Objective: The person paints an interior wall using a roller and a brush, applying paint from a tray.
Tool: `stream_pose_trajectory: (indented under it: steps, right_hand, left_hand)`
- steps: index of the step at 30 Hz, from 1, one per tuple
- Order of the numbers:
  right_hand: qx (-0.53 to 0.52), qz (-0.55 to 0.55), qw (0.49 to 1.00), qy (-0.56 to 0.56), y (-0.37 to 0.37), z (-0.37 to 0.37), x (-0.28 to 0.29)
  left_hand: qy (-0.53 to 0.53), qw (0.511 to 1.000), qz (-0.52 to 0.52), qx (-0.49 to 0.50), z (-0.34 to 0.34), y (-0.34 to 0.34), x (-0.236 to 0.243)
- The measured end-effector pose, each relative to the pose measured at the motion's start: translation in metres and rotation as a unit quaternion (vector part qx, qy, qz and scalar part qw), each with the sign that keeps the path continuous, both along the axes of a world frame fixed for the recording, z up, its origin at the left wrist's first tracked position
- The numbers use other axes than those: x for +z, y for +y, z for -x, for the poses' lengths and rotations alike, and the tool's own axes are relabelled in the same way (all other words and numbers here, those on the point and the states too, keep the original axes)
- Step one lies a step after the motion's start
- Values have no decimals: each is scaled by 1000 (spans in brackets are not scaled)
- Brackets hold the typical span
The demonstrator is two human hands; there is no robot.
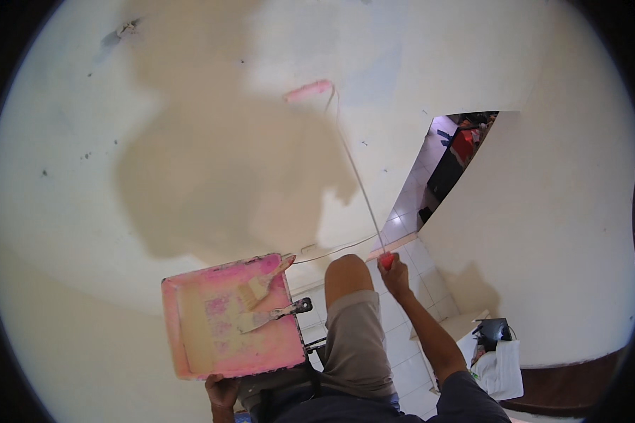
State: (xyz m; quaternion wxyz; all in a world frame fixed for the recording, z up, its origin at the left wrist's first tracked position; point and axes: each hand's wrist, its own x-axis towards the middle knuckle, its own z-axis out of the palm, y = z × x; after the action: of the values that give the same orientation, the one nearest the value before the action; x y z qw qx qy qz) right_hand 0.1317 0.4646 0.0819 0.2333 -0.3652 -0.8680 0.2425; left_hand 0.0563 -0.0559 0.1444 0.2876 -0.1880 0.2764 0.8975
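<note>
As left fingers [219, 381] hold the tray [172, 331] edge and right fingers [396, 271] the roller [308, 91], tilt may slide the scraper [264, 317] out.

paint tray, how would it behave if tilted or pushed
The tray probably stays stiff, judging by its raised walls. Pale paint seems pooled at one end, so it might slosh. The brush and scraper lie unheld on it and could slide.
</note>
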Motion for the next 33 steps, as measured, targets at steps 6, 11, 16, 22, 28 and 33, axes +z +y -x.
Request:
stream_pose_trajectory:
  steps: [6,11,16,22,28,33]
  right_hand:
    - [-4,56,998,26,-35,-21,-43]
    - [-3,22,994,111,-28,22,-19]
    - [1,-6,984,180,-10,71,53]
    - [10,-7,984,175,-10,82,94]
    - [-8,35,995,97,-26,49,44]
    - [-28,43,997,51,-39,7,-3]
  left_hand:
    - [19,1000,4,15,-4,-1,-7]
    - [30,999,26,10,-7,3,-5]
    - [28,1000,9,-7,-6,-2,-10]
    - [37,999,24,-2,-5,9,10]
    - [27,999,23,8,-3,-2,-4]
    - [26,1000,15,2,-3,-1,-6]
